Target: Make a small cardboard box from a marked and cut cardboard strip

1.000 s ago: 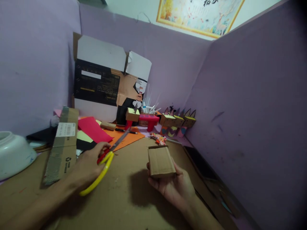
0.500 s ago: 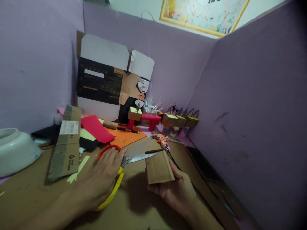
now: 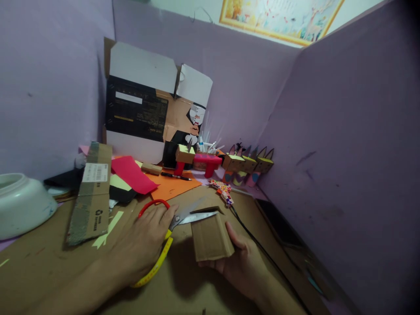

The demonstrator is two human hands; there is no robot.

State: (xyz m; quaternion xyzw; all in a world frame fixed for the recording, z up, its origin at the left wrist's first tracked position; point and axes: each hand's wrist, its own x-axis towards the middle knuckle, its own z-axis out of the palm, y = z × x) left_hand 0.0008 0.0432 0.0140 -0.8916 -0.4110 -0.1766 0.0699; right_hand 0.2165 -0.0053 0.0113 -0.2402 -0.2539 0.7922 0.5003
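Note:
Over the middle of the work surface, my left hand [image 3: 144, 243] is closed on a pair of scissors [image 3: 176, 218] with one red and one yellow handle loop. The blades are apart and point right, with one lying against the upper edge of a small brown cardboard box [image 3: 210, 238]. That box is in my right hand [image 3: 243, 262], thumb on its right side and fingers beneath. A narrow flap stands up at the box's top edge, by the blade.
Cardboard [image 3: 197, 293] covers the table. A white bowl [image 3: 26, 208] and a cardboard strip [image 3: 90, 197] lie left. Behind are red paper [image 3: 134, 175], a patterned glue gun [image 3: 223, 190] with black cord, and small cardboard animal figures [image 3: 236, 162]. A dark phone-like slab [image 3: 278, 223] lies right.
The box in my right hand has moved slightly left and down and turned, showing more of its side and top flap. My left hand and the scissors have shifted slightly right.

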